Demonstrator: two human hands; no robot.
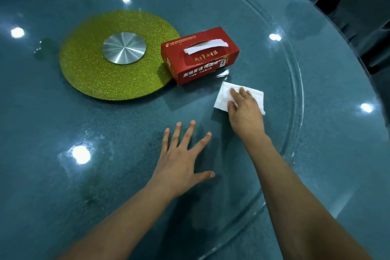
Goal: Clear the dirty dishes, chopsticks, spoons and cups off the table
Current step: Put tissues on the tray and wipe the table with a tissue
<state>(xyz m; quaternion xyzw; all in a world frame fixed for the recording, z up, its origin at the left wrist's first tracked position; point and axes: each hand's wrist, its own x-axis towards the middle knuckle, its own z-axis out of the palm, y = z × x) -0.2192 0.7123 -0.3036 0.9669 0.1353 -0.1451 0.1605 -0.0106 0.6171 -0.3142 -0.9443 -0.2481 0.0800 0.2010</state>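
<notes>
1. Red cardboard tissue box (200,55) stands on the clear round glass turntable (296,91). One white sheet (205,46) pokes out of the slot in its top, lying flat across the opening.
2. Just in front of the box's right corner lies a folded white tissue (221,96), flat on the glass. It is near the box, and I cannot tell whether the two touch.
3. Right hand (244,110) is on that tissue, fingers straight and pressing down on it, thumb at its near left edge. It grips nothing.
4. Left hand (181,160) lies in front of the box and nearer the camera. Its palm is down on the glass, its fingers are spread wide, and it holds nothing.
5. Left of the box is a glittery green-gold disc (84,69) with a brushed silver metal hub (124,48) at its centre. The box's left end sits over the disc's right edge.
6. The two forearms run in from the near side, below the box, and cross the glass towards it.
7. Right of the box, the turntable's rim curves round and down. Beyond it a band of teal counter (348,154) shows.
8. Far right of the box, past the counter's edge, are grey fabric-covered chairs (358,17).
9. Bright light spots reflect off the glass left of, behind and to the right of the box, with bare glass between them.
</notes>
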